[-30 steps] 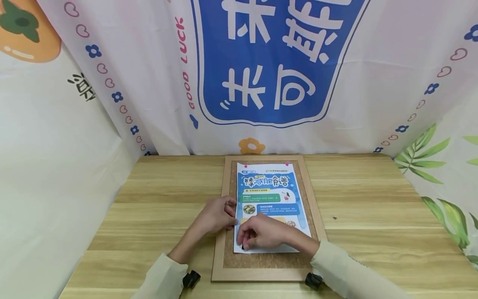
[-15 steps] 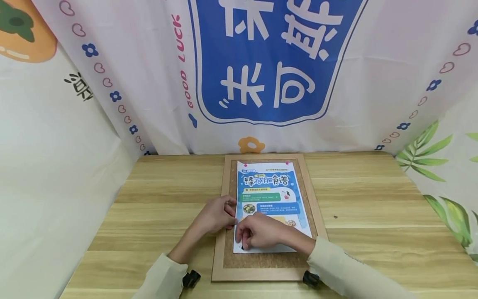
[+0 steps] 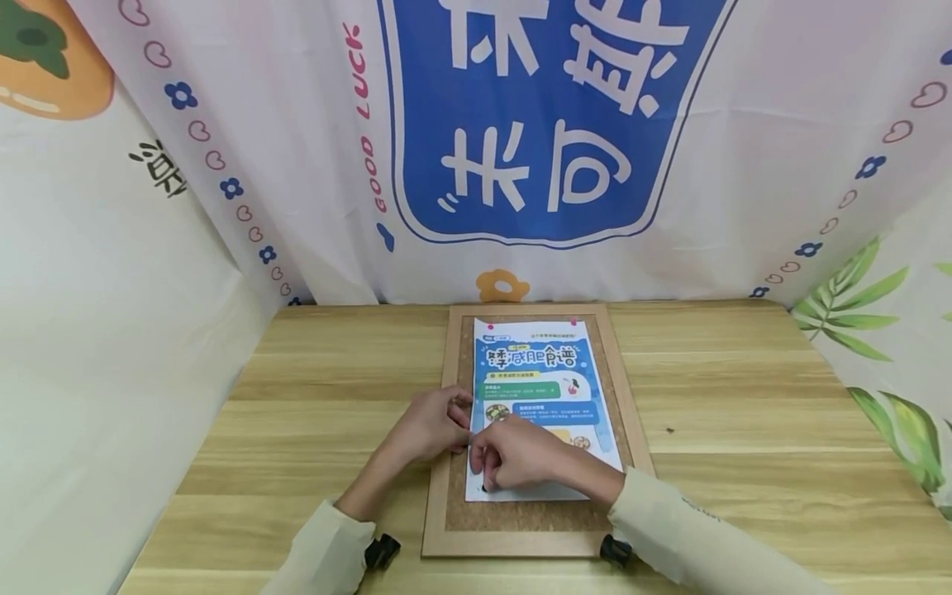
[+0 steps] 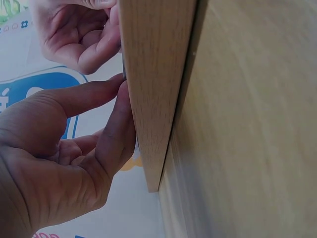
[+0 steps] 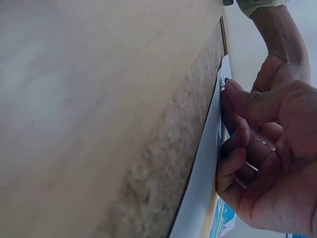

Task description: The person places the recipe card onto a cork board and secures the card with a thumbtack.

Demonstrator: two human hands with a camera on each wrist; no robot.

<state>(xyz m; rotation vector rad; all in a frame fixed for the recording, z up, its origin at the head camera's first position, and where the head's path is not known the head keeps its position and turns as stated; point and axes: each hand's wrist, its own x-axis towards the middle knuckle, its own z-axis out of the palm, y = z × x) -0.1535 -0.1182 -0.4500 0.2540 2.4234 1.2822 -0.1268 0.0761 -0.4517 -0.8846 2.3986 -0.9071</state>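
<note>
A printed poster sheet [image 3: 546, 388] lies on a wood-framed corkboard [image 3: 543, 541], with pink pushpins [image 3: 573, 322] at its top corners. My left hand [image 3: 435, 423] is at the sheet's left edge. In the left wrist view its thumb and forefinger [image 4: 111, 91] come together just beyond the frame, seemingly pinching the sheet's edge. My right hand [image 3: 521, 454] lies over the sheet's lower part, fingers curled. It pinches a small dark pushpin [image 5: 227, 81] at the lower left corner. Most of that pin is hidden by the fingertips.
The board rests on a wooden table [image 3: 744, 430]. A small dark speck [image 3: 670, 430] lies to its right. A printed curtain [image 3: 595, 273] hangs behind the table's back edge, and white cloth walls stand at both sides.
Both hands stay nearly in place. The right wrist and forearm have shifted slightly to the left, while its fingers remain at the sheet's lower left corner. The head view has tilted a little.
</note>
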